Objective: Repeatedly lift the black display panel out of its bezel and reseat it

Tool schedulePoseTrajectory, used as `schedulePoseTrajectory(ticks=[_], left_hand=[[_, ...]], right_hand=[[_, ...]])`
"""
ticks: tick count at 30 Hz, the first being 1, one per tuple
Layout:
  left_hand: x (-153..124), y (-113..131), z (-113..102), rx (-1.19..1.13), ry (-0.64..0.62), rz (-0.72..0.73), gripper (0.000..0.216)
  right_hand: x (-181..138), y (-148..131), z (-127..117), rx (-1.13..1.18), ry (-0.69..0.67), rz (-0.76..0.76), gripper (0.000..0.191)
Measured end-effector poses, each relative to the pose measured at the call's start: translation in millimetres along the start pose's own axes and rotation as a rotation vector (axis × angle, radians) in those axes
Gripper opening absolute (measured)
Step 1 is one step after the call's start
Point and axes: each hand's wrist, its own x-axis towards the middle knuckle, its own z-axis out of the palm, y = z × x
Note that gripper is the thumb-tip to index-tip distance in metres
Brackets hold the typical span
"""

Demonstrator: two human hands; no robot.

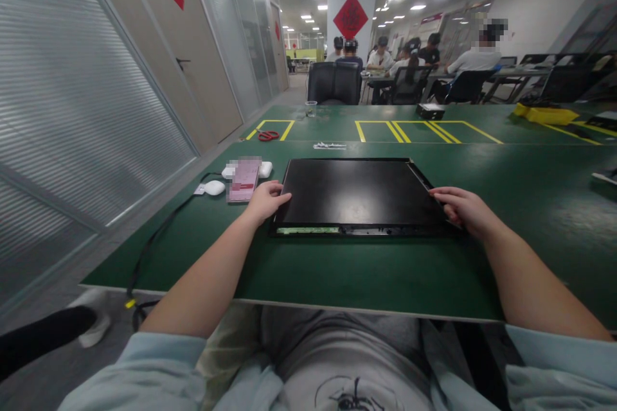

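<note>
A flat black display panel (354,191) lies on the green table in front of me, its glossy face up. Along its near edge run a green circuit strip (308,230) and a dark, partly bare frame. My left hand (267,200) is closed on the panel's left edge, with a fingertip resting on the face. At the opposite side, my right hand (465,210) pinches the right edge, close to a thin light strip (419,174) along that border. The undersides of both grips are hidden.
Left of the panel lie a pink-screened phone (243,181), a white rounded object (214,188) and a black cable (159,225). Red-handled scissors (268,135), white scraps (330,146), a clear cup (311,106) and a black box (430,111) sit farther back. People sit beyond the table.
</note>
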Motion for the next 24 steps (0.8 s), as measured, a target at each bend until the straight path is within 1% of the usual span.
schedulePoseTrajectory(ticks=[2, 4, 5, 7, 9, 11, 14, 20, 24], left_hand=[[1, 1, 1, -0.068, 0.052, 0.018, 0.036], [0, 5, 2, -0.21, 0.076, 0.009, 0.042], [-1, 8, 3, -0.295, 0.061, -0.005, 0.046], [-4, 14, 3, -0.442, -0.012, -0.034, 0.055], [-8, 21, 3, -0.514, -0.093, -0.049, 0.061], [-12, 27, 3, -0.541, -0.143, -0.054, 0.068], [-16, 30, 2, -0.551, -0.156, -0.055, 0.074], [-14, 29, 1, -0.55, -0.171, -0.039, 0.066], [-13, 28, 2, -0.568, -0.155, -0.07, 0.067]], right_hand=[[0, 1, 0, 0.004, 0.001, -0.01, 0.044], [1, 1, 0, 0.003, 0.002, -0.016, 0.045], [0, 1, 0, 0.003, 0.004, -0.017, 0.046], [0, 1, 1, 0.006, 0.005, -0.016, 0.046], [-1, 0, 2, 0.014, 0.008, -0.014, 0.045], [-2, -1, 3, 0.02, 0.014, -0.018, 0.044], [-3, -2, 3, 0.023, 0.013, -0.022, 0.044], [-1, -1, 2, 0.024, 0.017, -0.034, 0.045], [0, 0, 2, 0.041, 0.013, -0.038, 0.047]])
